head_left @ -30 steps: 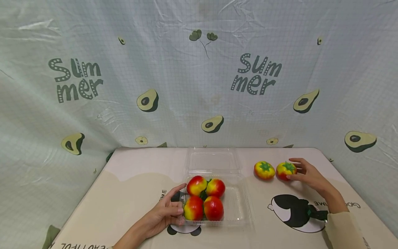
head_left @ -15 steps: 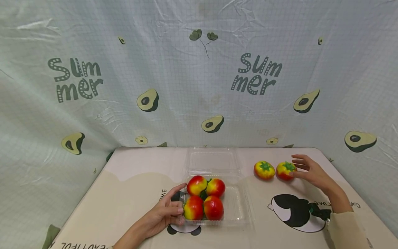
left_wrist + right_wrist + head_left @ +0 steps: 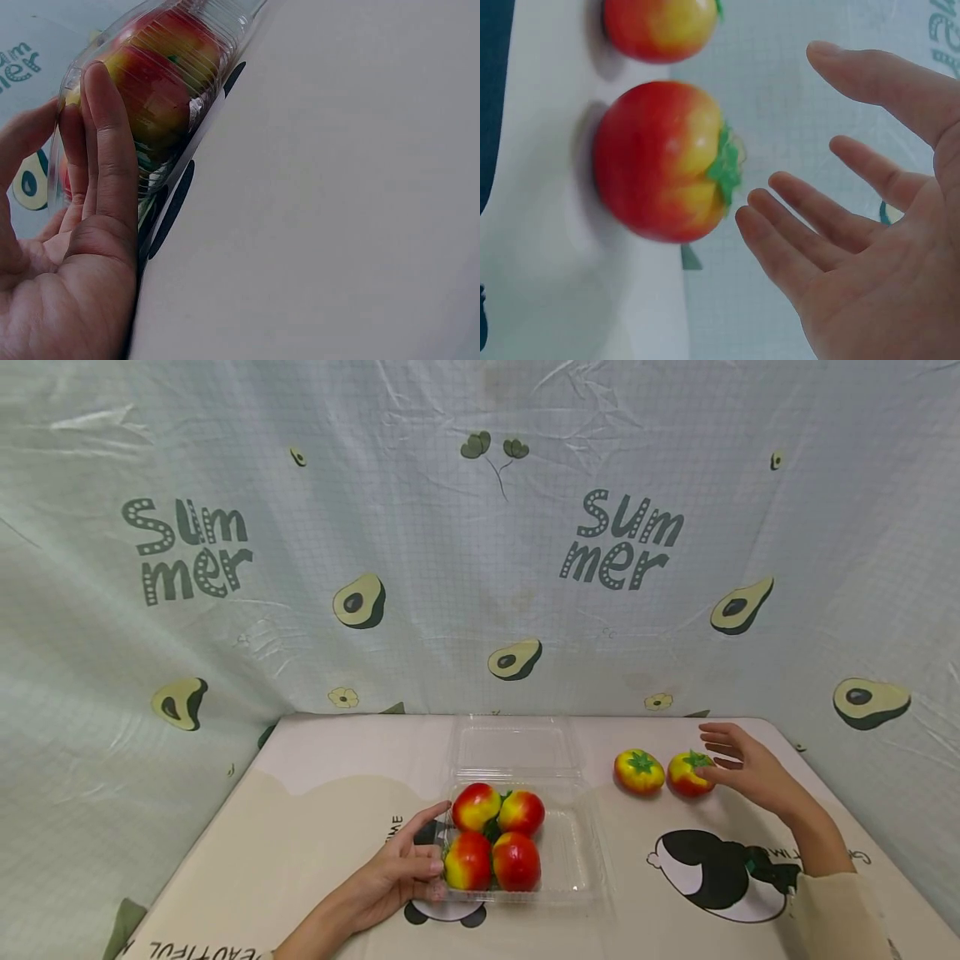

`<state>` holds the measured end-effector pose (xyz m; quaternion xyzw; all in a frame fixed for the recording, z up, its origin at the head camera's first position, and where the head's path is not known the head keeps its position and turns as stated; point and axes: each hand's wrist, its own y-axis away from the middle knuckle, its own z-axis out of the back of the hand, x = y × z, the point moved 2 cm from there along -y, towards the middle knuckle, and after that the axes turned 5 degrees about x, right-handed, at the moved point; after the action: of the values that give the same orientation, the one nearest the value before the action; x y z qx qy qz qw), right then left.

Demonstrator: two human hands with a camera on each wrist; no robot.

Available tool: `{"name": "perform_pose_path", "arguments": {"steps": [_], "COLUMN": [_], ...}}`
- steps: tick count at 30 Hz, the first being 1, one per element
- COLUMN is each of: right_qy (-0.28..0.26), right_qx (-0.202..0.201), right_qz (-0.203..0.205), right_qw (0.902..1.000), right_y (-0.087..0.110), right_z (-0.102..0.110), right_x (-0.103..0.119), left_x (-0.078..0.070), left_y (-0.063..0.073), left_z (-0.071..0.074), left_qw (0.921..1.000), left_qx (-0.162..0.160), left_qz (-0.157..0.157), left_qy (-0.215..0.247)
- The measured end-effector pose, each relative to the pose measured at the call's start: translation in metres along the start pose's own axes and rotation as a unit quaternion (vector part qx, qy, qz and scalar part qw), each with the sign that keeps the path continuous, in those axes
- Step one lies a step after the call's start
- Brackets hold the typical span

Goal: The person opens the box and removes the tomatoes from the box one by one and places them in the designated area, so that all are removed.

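My left hand (image 3: 390, 872) lies at the left side of a clear plastic clamshell box (image 3: 573, 843). In the left wrist view its fairly straight fingers (image 3: 112, 150) lie against the ridged wall. Several glossy red and yellow fruits (image 3: 517, 862) fill the box's left part. To the right, my right hand (image 3: 757, 772) hovers by a red and yellow tomato-like fruit (image 3: 686, 777) with a green leafy top. Its fingers are spread and hold nothing; the right wrist view shows a gap to the fruit (image 3: 656, 161). A matching fruit (image 3: 639, 771) sits just left of that one.
The box's hinged lid (image 3: 513, 747) lies back behind it. A printed cream mat (image 3: 322, 827) covers the table. Behind hangs a pale curtain (image 3: 420, 527) with avocado prints, close to the table's rear edge.
My right hand has drawn up and slightly away from the right-hand fruit, its fingers loosening from round it. The fruit has stayed in place. The left hand and the box look unmoved.
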<state>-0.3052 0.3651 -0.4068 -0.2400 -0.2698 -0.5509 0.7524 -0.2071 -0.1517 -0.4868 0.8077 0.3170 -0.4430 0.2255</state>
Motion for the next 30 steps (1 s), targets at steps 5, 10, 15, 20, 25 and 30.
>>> {"name": "perform_pose_path", "arguments": {"steps": [5, 10, 15, 20, 25, 30], "right_qy": [0.001, 0.004, 0.009, 0.002, -0.004, -0.005], "right_qx": [-0.003, -0.004, -0.004, 0.004, 0.012, 0.021], "right_qz": [0.012, 0.023, 0.044, 0.062, 0.09, 0.107], "right_qw": [0.9999, 0.9997, 0.999, 0.9981, 0.9958, 0.994], "right_y": [0.0, 0.001, 0.004, 0.006, 0.009, 0.011], "right_z": [-0.001, -0.004, -0.008, -0.013, -0.018, -0.026], "right_x": [0.014, 0.031, 0.05, 0.07, 0.09, 0.105], "left_x": [0.0, -0.001, -0.001, 0.0, 0.0, 0.0], "left_y": [-0.001, -0.001, 0.0, 0.001, 0.0, 0.0], "left_z": [0.001, 0.001, 0.0, 0.001, 0.001, 0.001], "left_qw": [1.0, 1.0, 1.0, 0.9999, 0.9999, 0.9999], "left_qx": [0.004, 0.003, 0.009, 0.013, 0.015, 0.013], "left_qz": [0.001, 0.002, -0.001, -0.004, -0.006, -0.006], "left_qy": [0.0, 0.0, 0.002, 0.006, 0.005, 0.005]}}
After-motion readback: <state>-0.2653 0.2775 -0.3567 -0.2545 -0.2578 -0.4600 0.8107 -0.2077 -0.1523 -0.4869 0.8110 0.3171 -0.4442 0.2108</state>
